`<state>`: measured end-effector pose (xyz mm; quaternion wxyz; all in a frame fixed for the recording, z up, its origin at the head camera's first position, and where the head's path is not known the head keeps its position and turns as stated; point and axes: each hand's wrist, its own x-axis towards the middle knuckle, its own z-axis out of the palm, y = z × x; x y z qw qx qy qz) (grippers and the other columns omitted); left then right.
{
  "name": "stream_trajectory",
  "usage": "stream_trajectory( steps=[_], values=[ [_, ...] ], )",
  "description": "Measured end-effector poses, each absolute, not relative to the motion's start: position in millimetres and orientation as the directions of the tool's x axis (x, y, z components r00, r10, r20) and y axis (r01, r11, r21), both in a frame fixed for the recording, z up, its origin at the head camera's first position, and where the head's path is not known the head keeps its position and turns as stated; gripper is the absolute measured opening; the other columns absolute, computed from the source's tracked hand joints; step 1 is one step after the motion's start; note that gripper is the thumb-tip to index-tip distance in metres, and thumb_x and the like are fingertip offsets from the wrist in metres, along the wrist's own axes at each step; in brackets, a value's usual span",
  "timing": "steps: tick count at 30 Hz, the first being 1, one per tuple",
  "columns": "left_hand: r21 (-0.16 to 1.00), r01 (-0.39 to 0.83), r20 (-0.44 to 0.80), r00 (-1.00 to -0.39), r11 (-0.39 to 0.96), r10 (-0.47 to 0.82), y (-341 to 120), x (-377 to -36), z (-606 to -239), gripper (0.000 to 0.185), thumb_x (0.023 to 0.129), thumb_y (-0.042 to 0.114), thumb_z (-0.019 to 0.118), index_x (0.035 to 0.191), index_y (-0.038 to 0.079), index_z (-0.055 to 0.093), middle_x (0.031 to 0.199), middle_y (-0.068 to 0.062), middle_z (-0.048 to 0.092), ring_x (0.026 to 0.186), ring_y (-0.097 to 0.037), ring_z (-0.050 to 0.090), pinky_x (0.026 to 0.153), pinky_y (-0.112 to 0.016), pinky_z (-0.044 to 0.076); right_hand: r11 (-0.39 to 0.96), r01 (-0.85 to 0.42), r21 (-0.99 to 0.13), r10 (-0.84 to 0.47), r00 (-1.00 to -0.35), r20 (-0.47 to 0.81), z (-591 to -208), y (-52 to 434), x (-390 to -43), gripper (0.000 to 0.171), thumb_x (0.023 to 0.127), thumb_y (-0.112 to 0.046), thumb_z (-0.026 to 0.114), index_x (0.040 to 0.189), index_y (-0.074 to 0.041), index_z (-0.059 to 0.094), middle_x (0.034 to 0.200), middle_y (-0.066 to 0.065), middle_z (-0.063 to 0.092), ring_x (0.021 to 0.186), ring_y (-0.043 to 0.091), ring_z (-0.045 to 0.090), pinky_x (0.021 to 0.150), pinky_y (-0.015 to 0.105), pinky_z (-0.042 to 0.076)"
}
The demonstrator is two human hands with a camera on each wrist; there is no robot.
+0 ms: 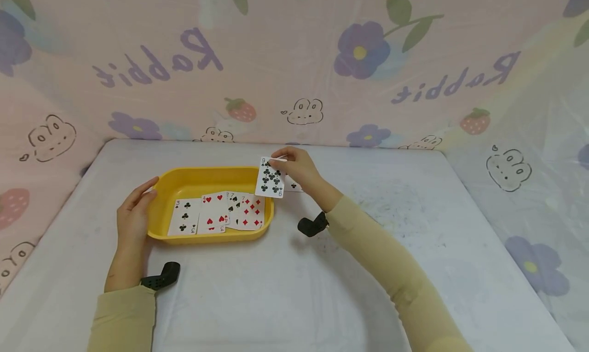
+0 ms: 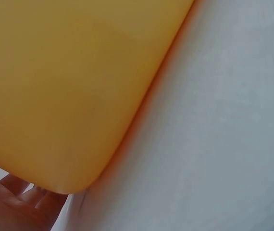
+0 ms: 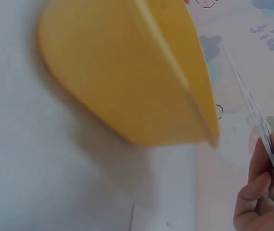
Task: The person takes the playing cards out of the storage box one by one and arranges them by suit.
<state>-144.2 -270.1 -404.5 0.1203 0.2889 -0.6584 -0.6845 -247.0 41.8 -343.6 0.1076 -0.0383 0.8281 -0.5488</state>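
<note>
A yellow tray (image 1: 162,214) sits on the white table and holds several face-up playing cards (image 1: 216,215). My left hand (image 1: 133,211) rests against the tray's left wall with straight fingers; the left wrist view shows the tray wall (image 2: 65,91) close up and fingertips (image 2: 17,207) below it. My right hand (image 1: 296,168) pinches a nine of clubs card (image 1: 270,178) by its top corner, held upright over the tray's right far corner. In the right wrist view the card (image 3: 252,110) appears edge-on above the fingers (image 3: 259,197), beside the tray (image 3: 127,77).
Another card (image 1: 294,184) lies on the table (image 1: 368,249) partly hidden behind my right hand. A pink sheet printed with flowers and rabbits walls the table at the back and both sides. Black wrist mounts (image 1: 313,225) sit on both forearms.
</note>
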Motion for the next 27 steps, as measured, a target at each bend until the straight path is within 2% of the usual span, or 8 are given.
stream_trajectory(
  steps=[2,4,7,9,14,18,22,27],
  values=[
    [0.971,-0.218,-0.237,-0.804,-0.101,-0.545,-270.2,-144.2,-404.8,0.031,0.097,0.031,0.056,0.126,0.032,0.064,0.113,0.014,0.057,0.105,-0.002,0.047,0.086,-0.003,0.04,0.392,0.049,-0.919,-0.183,-0.975,-0.13,-345.7,46.5,-244.7,0.021,0.088,-0.018,0.069,0.107,-0.009,0.067,0.096,0.007,0.065,0.08,0.018,0.054,0.083,0.039,0.051],
    [0.97,-0.22,-0.24,-0.805,-0.103,-0.543,-270.5,-144.1,-405.2,0.031,0.097,0.032,0.055,0.127,0.032,0.064,0.116,0.014,0.056,0.107,-0.002,0.046,0.093,-0.006,0.039,0.393,0.05,-0.918,-0.184,-0.974,-0.132,-348.7,51.4,-242.7,0.021,0.087,-0.018,0.069,0.106,-0.009,0.067,0.091,0.005,0.065,0.075,0.016,0.053,0.073,0.031,0.049],
    [0.97,-0.217,-0.24,-0.806,-0.107,-0.541,-270.9,-144.4,-406.0,0.031,0.097,0.032,0.055,0.127,0.032,0.063,0.118,0.014,0.056,0.108,-0.003,0.046,0.098,-0.009,0.038,0.395,0.052,-0.917,-0.178,-0.975,-0.132,-353.7,57.7,-239.3,0.022,0.087,-0.018,0.07,0.107,-0.009,0.067,0.089,0.005,0.064,0.072,0.015,0.049,0.062,0.023,0.038],
    [0.971,-0.21,-0.238,-0.808,-0.114,-0.54,-271.0,-144.6,-406.5,0.031,0.097,0.031,0.055,0.127,0.031,0.064,0.116,0.015,0.057,0.108,-0.003,0.046,0.096,-0.008,0.039,0.397,0.063,-0.915,-0.176,-0.974,-0.144,-358.2,62.2,-237.6,0.024,0.087,-0.019,0.071,0.108,-0.009,0.066,0.091,0.005,0.064,0.073,0.015,0.047,0.06,0.023,0.035],
    [0.97,-0.203,-0.241,-0.811,-0.131,-0.533,-270.8,-144.3,-406.4,0.032,0.096,0.031,0.056,0.127,0.031,0.063,0.117,0.014,0.056,0.109,-0.003,0.046,0.097,-0.008,0.039,0.425,0.07,-0.902,-0.173,-0.972,-0.157,-371.1,72.5,-233.2,0.025,0.087,-0.02,0.07,0.109,-0.008,0.066,0.092,0.002,0.065,0.074,0.013,0.045,0.063,0.022,0.039],
    [0.967,-0.215,-0.254,-0.81,-0.136,-0.529,-270.5,-144.3,-406.0,0.032,0.097,0.032,0.055,0.128,0.032,0.062,0.127,0.01,0.055,0.114,-0.004,0.045,0.104,-0.012,0.035,0.434,0.058,-0.899,-0.184,-0.971,-0.152,-381.6,80.6,-230.0,0.025,0.087,-0.019,0.071,0.109,-0.008,0.067,0.088,0.001,0.065,0.071,0.013,0.041,0.064,0.023,0.037],
    [0.963,-0.223,-0.268,-0.808,-0.149,-0.524,-270.2,-144.9,-406.0,0.033,0.097,0.032,0.054,0.129,0.032,0.061,0.14,0.011,0.049,0.121,-0.006,0.041,0.11,-0.016,0.031,0.434,0.057,-0.899,-0.194,-0.968,-0.156,-391.0,86.8,-227.4,0.025,0.087,-0.018,0.071,0.108,-0.006,0.066,0.086,0.001,0.066,0.07,0.012,0.044,0.063,0.022,0.037],
    [0.962,-0.223,-0.272,-0.808,-0.157,-0.522,-269.7,-145.8,-406.4,0.033,0.098,0.032,0.054,0.13,0.032,0.061,0.145,0.012,0.045,0.128,-0.008,0.038,0.113,-0.019,0.028,0.484,0.033,-0.874,-0.186,-0.973,-0.14,-403.4,91.1,-226.5,0.025,0.086,-0.018,0.072,0.106,-0.005,0.067,0.083,0.002,0.065,0.066,0.011,0.045,0.058,0.021,0.037]
  ],
)
